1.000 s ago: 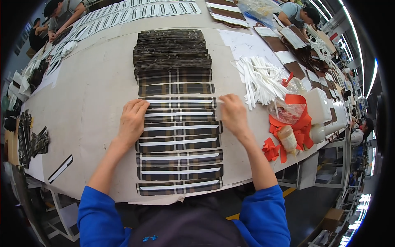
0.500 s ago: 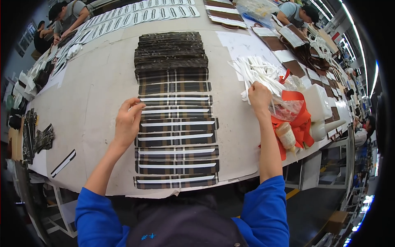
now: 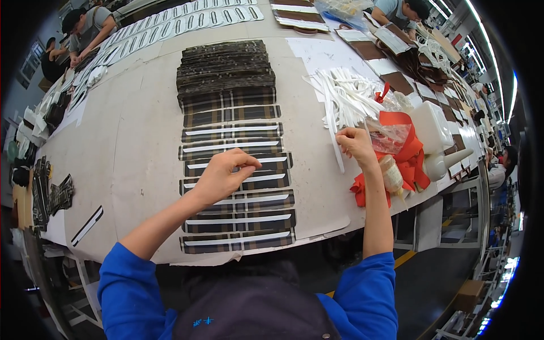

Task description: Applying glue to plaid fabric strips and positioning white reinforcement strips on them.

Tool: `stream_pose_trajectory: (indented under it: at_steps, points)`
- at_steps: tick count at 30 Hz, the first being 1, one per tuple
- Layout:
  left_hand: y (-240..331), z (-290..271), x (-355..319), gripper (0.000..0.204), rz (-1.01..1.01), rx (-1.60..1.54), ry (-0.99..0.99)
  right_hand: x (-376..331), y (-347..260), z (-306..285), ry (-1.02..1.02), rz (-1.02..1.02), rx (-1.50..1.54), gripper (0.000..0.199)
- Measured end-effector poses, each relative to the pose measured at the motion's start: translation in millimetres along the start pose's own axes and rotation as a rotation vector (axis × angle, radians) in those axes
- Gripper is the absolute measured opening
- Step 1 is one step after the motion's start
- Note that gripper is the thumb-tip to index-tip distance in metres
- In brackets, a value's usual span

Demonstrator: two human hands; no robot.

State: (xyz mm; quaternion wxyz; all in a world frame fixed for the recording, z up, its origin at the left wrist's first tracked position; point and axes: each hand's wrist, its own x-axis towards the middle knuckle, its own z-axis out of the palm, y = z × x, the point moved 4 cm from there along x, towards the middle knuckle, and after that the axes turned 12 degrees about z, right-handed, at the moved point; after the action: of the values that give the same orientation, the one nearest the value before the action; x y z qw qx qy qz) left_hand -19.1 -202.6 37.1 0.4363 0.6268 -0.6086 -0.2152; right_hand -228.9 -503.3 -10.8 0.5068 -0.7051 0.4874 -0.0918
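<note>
My right hand [image 3: 356, 145] pinches a narrow white strip [image 3: 339, 158] beside a loose pile of white strips [image 3: 347, 96]. The held strip hangs toward the near side of the fingers. Over the middle of a column of dark plaid fabric pieces, my left hand [image 3: 226, 174] hovers with its fingertips drawn together and nothing visible in them. Several of these pieces, such as the nearest plaid piece [image 3: 198, 245], carry a white strip laid lengthwise. The plaid piece farther up [image 3: 249, 113] is bare. Behind it stands a thick stack of plaid pieces [image 3: 224, 65].
Red fabric [image 3: 416, 150], a small wrapped bottle [image 3: 391, 174] and a white plastic container [image 3: 433, 124] crowd the table's right side. Far left lie a lone white strip with dark edging [image 3: 88, 225] and folded plaid pieces [image 3: 61, 191]. Co-workers bend over the far table.
My left hand has moved right and nearer, from the column's left edge to over its middle. My right hand has come slightly nearer, drawing a white strip out of the pile.
</note>
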Motion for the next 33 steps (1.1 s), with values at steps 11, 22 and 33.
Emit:
stream_pose_trajectory:
  at_steps: [11,22,33]
  points:
    - [14,47,24,0.019,-0.009,-0.173,-0.108,-66,-71,-29,0.956,-0.936,-0.496,0.011]
    - [5,48,20,0.03,-0.184,-0.308,-0.105,-38,-76,-84,0.778,-0.274,-1.039,0.021]
    - [24,33,24,0.034,-0.238,-0.491,-0.068,-124,-147,-24,-0.043,-0.431,0.24,0.02]
